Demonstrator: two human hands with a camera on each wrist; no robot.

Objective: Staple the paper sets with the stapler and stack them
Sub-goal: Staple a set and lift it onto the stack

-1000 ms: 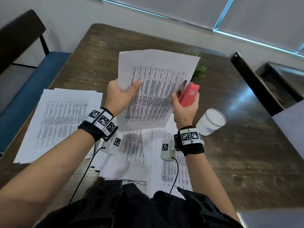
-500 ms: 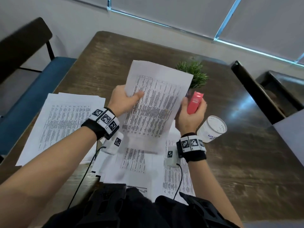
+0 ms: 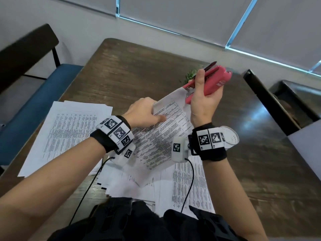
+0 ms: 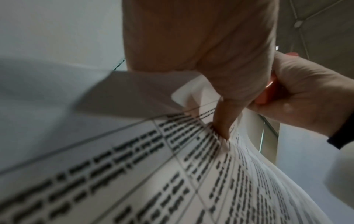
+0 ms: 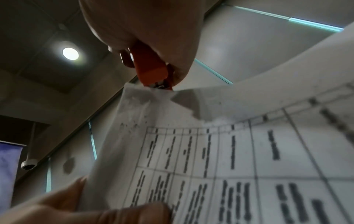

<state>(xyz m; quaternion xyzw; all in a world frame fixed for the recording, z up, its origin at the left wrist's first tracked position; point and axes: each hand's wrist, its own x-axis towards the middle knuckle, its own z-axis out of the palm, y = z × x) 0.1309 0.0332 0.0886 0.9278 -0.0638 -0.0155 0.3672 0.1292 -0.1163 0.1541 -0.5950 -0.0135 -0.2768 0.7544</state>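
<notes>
My left hand (image 3: pixel 144 113) pinches a printed paper set (image 3: pixel 166 133) by its upper edge, thumb on the printed face (image 4: pixel 224 121), and holds it tilted above the table. My right hand (image 3: pixel 203 101) grips a pink-red stapler (image 3: pixel 213 82). The stapler's mouth sits over the set's top corner (image 5: pixel 153 89). A stack of printed sets (image 3: pixel 69 133) lies on the table to the left. Loose sheets (image 3: pixel 187 185) lie under my wrists near the front edge.
A white paper cup (image 3: pixel 229 136) lies on its side behind my right wrist. A small green plant (image 3: pixel 190 76) stands behind the stapler. The dark wooden table (image 3: pixel 139 66) has a blue-seated bench (image 3: pixel 34 94) at left and dark chairs (image 3: pixel 271 101) at right.
The paper set has tipped from upright to lying lower and flatter. My right hand has turned the stapler and brought its mouth onto the set's top corner. The left hand has moved right along the edge.
</notes>
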